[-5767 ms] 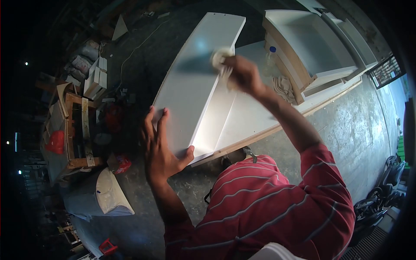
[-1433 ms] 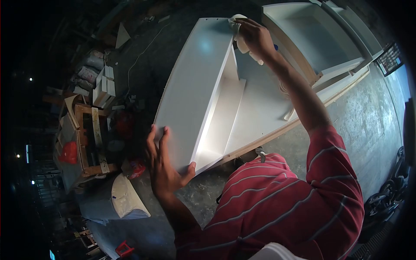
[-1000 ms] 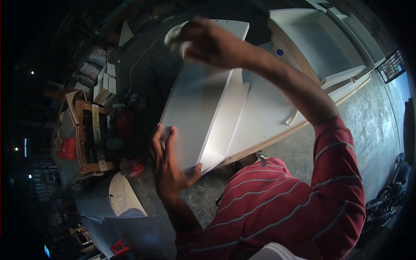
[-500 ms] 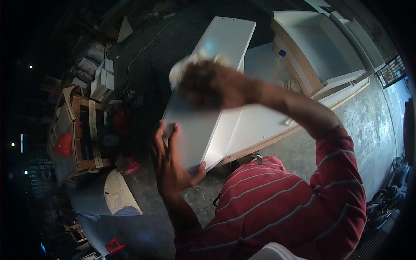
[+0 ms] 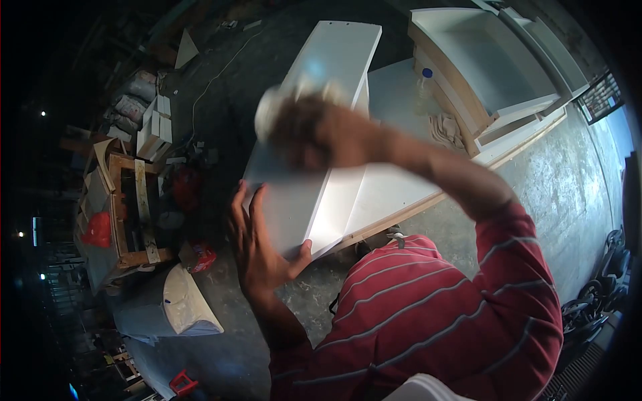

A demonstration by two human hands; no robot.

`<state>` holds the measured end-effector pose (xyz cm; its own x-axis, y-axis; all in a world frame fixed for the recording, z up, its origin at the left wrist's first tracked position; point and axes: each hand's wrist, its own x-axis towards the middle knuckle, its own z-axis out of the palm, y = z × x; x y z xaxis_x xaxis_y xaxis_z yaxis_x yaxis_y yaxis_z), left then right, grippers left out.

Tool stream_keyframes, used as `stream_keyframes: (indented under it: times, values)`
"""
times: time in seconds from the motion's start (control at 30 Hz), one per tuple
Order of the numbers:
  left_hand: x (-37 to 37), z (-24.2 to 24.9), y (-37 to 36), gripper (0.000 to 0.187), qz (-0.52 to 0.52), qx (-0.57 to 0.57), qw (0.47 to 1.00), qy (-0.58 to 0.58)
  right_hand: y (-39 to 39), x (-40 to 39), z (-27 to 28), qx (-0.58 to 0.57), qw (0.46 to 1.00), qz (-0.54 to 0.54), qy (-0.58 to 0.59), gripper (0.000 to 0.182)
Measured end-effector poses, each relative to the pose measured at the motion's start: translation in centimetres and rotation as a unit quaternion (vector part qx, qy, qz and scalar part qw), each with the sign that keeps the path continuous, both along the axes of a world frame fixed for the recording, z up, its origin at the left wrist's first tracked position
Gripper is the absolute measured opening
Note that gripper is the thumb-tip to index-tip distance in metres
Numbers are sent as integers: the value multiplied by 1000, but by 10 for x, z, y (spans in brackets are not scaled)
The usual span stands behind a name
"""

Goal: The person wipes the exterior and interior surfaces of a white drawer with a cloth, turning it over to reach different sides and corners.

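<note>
A long white panel (image 5: 341, 57) lies slanted on a white worktop (image 5: 391, 190), with a raised side along its right edge. My left hand (image 5: 259, 257) spans the panel's near end, fingertips over the left edge and thumb at the right edge. Across the panel's middle, my right hand (image 5: 328, 134) is closed around a wad of pale cloth (image 5: 269, 117) pressed to the surface. Motion smears both that hand and the cloth. A crumpled beige rag (image 5: 447, 130) and a blue-capped clear bottle (image 5: 425, 87) are on the worktop beyond my right forearm.
At the back right a white curved cabinet piece (image 5: 485, 60) with wooden edging stands on the worktop. A wooden frame (image 5: 140, 207) with a red bag (image 5: 98, 229) is on the left. A curved cream-topped piece (image 5: 190, 304) stands lower left, and a motorcycle (image 5: 592, 294) is at right.
The view has shifted slightly, moving the panel and worktop a little left in frame. My right hand stays over the panel's middle with the cloth, still blurred. My left hand keeps its place.
</note>
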<state>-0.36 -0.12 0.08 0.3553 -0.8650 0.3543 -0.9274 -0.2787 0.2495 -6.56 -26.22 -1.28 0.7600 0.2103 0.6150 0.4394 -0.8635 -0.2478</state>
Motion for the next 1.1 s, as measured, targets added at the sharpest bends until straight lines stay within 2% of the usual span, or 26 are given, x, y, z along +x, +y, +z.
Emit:
stream_keyframes:
  times: [0.03, 0.07, 0.13, 0.2, 0.23, 0.27, 0.3, 0.33, 0.4, 0.47, 0.53, 0.63, 0.73, 0.8, 0.87, 0.97, 1.03, 1.1]
  values:
    - [1, 0, 0, 96, 1, 0, 1000, -2, 41, -15, -8, -7, 996, -13, -92, 32]
    - [2, 0, 1, 95, 4, 0, 1000, 6, 55, -35, 3, 12, 998, 38, -42, 33]
    - [0, -2, 3, 94, 8, 4, 1000, 27, 32, -26, -17, 55, 997, 39, -46, 28]
    - [1, 1, 0, 93, -17, -6, 1000, -6, -30, -25, -14, 108, 988, -107, 6, 23]
    - [1, -1, 1, 92, -19, -9, 1000, -7, -74, -14, -30, 137, 966, -218, -7, 22]
    - [1, -1, 1, 92, -18, -8, 1000, -6, -109, -6, -37, 178, 945, -269, -51, 24]
    - [1, -2, 1, 92, -17, -6, 1000, -6, -124, 1, -30, 65, 924, -278, -254, 23]
    - [2, -2, 0, 92, -17, -5, 1000, -7, -119, 2, -42, 65, 924, -279, -253, 23]
    - [3, -1, -2, 93, -19, -8, 1000, -5, -88, 6, -61, 156, 922, -199, -293, 23]
    - [2, -2, 0, 93, -20, -4, 1000, 0, -31, 2, -74, 148, 929, -72, -332, 22]
    - [3, -1, 1, 93, -14, 3, 1000, 14, 25, -12, -59, 151, 926, 28, -345, 22]
    - [2, 0, 1, 93, -16, 10, 1000, 2, 3, 1, -65, 122, 914, 8, -387, 21]
    - [3, 0, 2, 93, -21, 12, 1000, -18, -60, 25, -72, 149, 871, -153, -442, 16]
    - [7, -5, 2, 95, -27, 6, 1000, -9, -64, 36, -63, 198, 847, -171, -463, 22]
    - [9, -4, 2, 97, -32, -3, 999, -2, -43, 28, -65, 183, 863, -151, -446, 25]
    - [6, -1, 1, 97, -28, 4, 999, 16, 46, 7, -67, 201, 891, -24, -406, 35]
    - [8, 1, 1, 96, -64, -2, 998, 6, 94, -5, -64, 194, 897, 53, -394, 33]
    - [7, 1, 3, 96, -56, 6, 998, 14, 81, 5, -64, 161, 891, 56, -420, 37]
